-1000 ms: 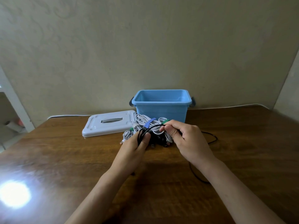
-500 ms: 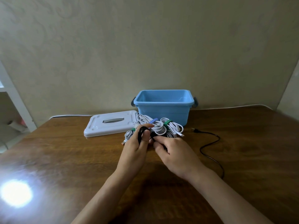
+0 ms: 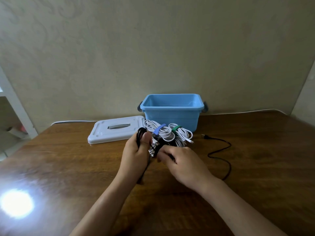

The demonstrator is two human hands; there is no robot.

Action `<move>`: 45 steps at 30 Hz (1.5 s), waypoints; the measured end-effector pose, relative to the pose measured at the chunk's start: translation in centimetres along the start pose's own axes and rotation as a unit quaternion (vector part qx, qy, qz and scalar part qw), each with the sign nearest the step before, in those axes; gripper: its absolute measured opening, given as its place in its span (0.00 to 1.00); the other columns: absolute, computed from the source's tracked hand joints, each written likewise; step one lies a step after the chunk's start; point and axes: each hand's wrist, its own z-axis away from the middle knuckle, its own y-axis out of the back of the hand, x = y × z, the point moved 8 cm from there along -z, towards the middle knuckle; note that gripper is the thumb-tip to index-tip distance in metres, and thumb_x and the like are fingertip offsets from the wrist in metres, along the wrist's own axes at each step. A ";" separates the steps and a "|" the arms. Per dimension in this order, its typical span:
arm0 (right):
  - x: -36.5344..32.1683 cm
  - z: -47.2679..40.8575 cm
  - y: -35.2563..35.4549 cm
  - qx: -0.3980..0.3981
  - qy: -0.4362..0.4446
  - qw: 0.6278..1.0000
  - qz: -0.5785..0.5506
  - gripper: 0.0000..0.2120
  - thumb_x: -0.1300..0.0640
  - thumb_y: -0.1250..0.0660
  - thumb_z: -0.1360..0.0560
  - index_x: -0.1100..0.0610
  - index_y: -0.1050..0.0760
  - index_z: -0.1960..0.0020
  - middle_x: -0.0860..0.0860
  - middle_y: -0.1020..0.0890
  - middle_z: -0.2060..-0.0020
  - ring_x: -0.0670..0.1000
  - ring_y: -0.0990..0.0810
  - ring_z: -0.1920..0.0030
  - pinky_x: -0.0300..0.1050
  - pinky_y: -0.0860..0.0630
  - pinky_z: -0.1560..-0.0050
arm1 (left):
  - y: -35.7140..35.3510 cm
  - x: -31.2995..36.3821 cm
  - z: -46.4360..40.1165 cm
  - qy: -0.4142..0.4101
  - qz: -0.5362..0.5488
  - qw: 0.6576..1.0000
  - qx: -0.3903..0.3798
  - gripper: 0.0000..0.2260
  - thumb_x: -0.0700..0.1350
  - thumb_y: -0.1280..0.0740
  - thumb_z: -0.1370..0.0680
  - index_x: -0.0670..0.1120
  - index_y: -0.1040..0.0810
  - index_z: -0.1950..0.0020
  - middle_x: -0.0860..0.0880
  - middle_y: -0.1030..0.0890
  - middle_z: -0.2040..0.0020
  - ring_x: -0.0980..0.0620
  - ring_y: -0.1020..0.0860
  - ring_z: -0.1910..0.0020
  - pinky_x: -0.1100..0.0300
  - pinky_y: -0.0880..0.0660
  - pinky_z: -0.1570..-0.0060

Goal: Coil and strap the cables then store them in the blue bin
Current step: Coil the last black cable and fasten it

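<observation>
My left hand (image 3: 136,151) grips a small coil of the black cable (image 3: 219,149), with loops showing above my thumb. My right hand (image 3: 180,160) pinches the same cable just right of the coil. The cable's loose tail curves over the table to the right and ends in a plug near the blue bin (image 3: 172,113). The bin stands open at the back of the table. In front of it lie white cable bundles (image 3: 168,133), one with a blue strap (image 3: 159,128) and one with a green strap (image 3: 176,128).
The bin's white lid (image 3: 115,132) lies flat to the left of the bin. The brown wooden table (image 3: 255,167) meets a wall at the back. A bright light glare sits at the front left. A white cord runs along the table's back edge.
My right hand came down from above the white bundles to beside my left hand. The black tail now lies farther right on the table, and my left hand rose a little with the coil.
</observation>
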 end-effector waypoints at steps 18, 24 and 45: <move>-1.5 0.7 -2.1 -0.141 0.047 0.985 0.086 0.09 0.44 0.37 0.19 0.44 0.22 0.43 0.45 0.17 0.54 0.48 0.19 0.53 0.45 0.31 0.59 | 1.6 -0.3 -0.3 0.047 0.039 0.997 0.050 0.17 0.59 0.45 0.17 0.52 0.35 0.62 0.54 0.34 0.71 0.53 0.36 0.71 0.51 0.35 0.70; -2.9 0.4 2.6 -0.009 0.137 0.988 0.075 0.07 0.43 0.29 0.23 0.43 0.16 0.49 0.41 0.17 0.57 0.43 0.21 0.55 0.43 0.24 0.55 | 0.8 -0.4 -0.2 0.042 -0.136 0.989 -0.027 0.23 0.65 0.47 0.23 0.44 0.31 0.53 0.48 0.22 0.61 0.56 0.26 0.64 0.60 0.31 0.64; -1.4 0.3 5.2 0.157 0.100 0.979 -0.079 0.14 0.40 0.28 0.28 0.50 0.16 0.57 0.37 0.21 0.68 0.42 0.20 0.63 0.32 0.31 0.65 | -4.0 0.4 2.0 -0.022 -0.111 0.970 -0.215 0.11 0.52 0.41 0.16 0.44 0.29 0.47 0.54 0.24 0.67 0.55 0.28 0.70 0.46 0.29 0.65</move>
